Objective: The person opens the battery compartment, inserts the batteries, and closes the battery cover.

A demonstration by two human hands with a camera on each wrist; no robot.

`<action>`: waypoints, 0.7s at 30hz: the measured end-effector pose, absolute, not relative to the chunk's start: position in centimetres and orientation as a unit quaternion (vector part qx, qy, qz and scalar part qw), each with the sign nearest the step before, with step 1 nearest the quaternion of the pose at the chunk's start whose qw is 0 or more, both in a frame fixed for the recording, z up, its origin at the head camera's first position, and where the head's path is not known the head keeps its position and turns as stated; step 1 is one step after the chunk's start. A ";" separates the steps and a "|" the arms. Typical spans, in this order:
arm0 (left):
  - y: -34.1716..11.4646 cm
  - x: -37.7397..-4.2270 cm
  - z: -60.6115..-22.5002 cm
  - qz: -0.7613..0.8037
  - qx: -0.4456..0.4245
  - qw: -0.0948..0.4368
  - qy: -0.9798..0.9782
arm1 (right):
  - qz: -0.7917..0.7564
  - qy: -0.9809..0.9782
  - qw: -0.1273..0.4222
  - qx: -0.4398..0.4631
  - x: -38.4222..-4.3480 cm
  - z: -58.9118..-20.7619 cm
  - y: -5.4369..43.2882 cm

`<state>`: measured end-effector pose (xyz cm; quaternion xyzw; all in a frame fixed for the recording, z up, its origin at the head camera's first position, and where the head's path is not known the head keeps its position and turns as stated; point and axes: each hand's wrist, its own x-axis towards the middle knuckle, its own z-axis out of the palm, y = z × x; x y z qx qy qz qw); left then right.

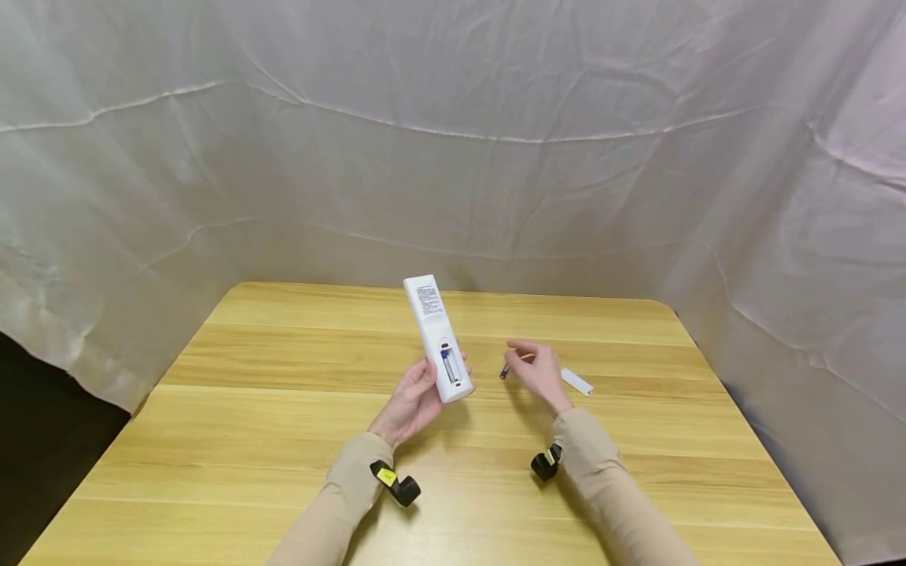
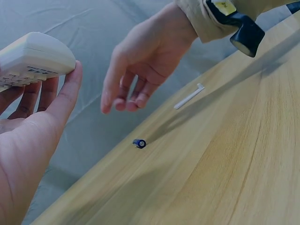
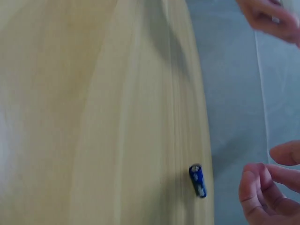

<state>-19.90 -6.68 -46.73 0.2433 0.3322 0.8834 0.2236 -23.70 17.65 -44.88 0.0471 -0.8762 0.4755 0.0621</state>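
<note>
My left hand (image 1: pixel 410 402) grips a white remote control (image 1: pixel 432 326) above the table, its back turned up toward the head view. The battery compartment (image 1: pixel 451 366) lies uncovered, and a blue and silver battery shows inside it. Over the table to the right, my right hand (image 1: pixel 539 376) hovers with loosely bent fingers and nothing between them. Just below those fingers a loose blue battery (image 3: pixel 198 180) lies on the wood, apart from the hand. A white battery cover (image 1: pixel 576 381) rests on the table beyond the right hand.
The wooden table (image 1: pixel 248 440) has rounded far corners. Pale grey fabric (image 1: pixel 453 157) hangs behind it and along both sides. Each wrist wears a black camera mount, the left one (image 1: pixel 396 483) with a yellow label.
</note>
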 end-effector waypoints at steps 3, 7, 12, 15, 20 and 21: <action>-6.7 -19.9 -46.7 0.883 0.245 0.222 0.333 | 0.461 -0.885 0.050 0.041 -24.2 -45.1 18.0; -6.7 -19.9 -46.7 0.881 0.249 0.222 0.336 | 0.435 -0.899 0.024 0.033 -24.8 -45.4 18.3; -6.8 -20.0 -46.8 0.879 0.255 0.220 0.337 | 0.394 -0.919 -0.024 0.023 -25.5 -45.8 18.4; -6.8 -20.0 -46.8 0.879 0.256 0.219 0.336 | 0.375 -0.926 -0.043 0.012 -25.8 -46.0 18.4; -6.8 -20.0 -46.8 0.881 0.256 0.215 0.335 | 0.353 -0.934 -0.056 0.001 -26.2 -46.0 18.3; -6.8 -20.0 -46.8 0.882 0.255 0.213 0.335 | 0.349 -0.935 -0.057 0.000 -26.2 -46.0 18.2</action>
